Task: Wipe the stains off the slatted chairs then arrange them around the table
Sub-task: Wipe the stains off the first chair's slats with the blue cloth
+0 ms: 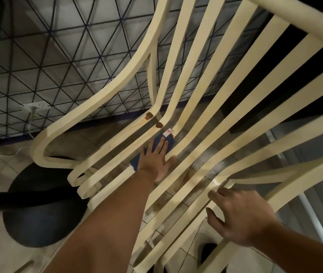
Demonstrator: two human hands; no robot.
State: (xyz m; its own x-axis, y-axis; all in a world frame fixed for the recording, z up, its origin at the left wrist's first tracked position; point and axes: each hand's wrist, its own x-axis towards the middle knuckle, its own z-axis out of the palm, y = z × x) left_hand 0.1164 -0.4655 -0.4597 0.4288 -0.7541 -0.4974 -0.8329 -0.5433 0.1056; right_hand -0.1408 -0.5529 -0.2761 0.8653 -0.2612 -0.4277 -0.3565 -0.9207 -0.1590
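A cream slatted chair (202, 79) fills the view, seen from above, its long slats running from upper right down to the lower left. My left hand (157, 160) lies flat with straight fingers on a dark blue cloth (165, 141), pressing it against the slats near the seat's bend. A small white and red tag (168, 132) shows at the cloth's far edge. Two brown marks (149, 115) sit on the frame just beyond the cloth. My right hand (241, 215) rests on a lower slat, fingers bent over its edge. A wet patch (216, 181) glistens near it.
A table with a black frame and a triangle-patterned top (62, 62) stands at the left, behind the chair's armrest (89, 117). A white socket with a cable (35, 107) shows through it. A dark round base (38, 219) lies on the tiled floor at lower left.
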